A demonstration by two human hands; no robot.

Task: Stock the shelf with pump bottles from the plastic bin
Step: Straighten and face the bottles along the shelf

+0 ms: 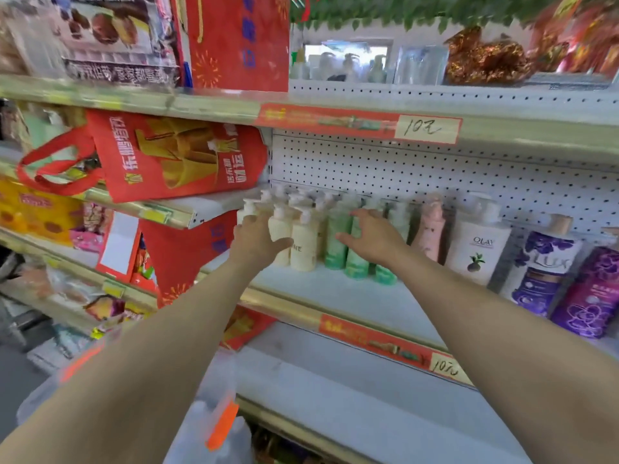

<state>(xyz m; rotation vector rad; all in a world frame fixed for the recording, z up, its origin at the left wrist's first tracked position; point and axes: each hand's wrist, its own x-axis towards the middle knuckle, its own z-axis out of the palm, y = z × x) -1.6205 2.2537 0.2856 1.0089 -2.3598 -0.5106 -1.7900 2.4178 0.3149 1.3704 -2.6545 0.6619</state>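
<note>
**Inspector:** As both arms are stretched out to the shelf (335, 294), I record the stocking as under way and not complete. State the hands.

**Assessor:** The left hand (258, 239) lies against the cream pump bottles (303, 239), with the thumb splayed across their fronts. Blur prevents me from saying whether it grasps one or merely steadies the group. The right hand (371, 241) is released, with its fingers spread flat on the green pump bottles (335, 222), and it holds nothing.

**Inspector:** Position of the stock?

**Assessor:** The cream bottles stand upright in rows at the left hand's fingertips and between the two hands. The green ones stand under and just beyond the right palm. To the right of the right hand stand a pink bottle (430, 229), a white bottle (475, 252) and purple bottles (542, 272), none of them touched.

**Inspector:** And the supply?

**Assessor:** The plastic bin (217, 373) sits low beneath the left forearm, well apart from both hands. Something pale shows inside it, too blurred to count.

**Inspector:** Your judgement?

**Assessor:** A good share is already shelved. There is bare shelf in front of the rows, nearer than both hands, so there is room for more. I judge the present step to be seating or squaring up the bottles. More trips to the bin are likely needed, if it holds more.
</note>
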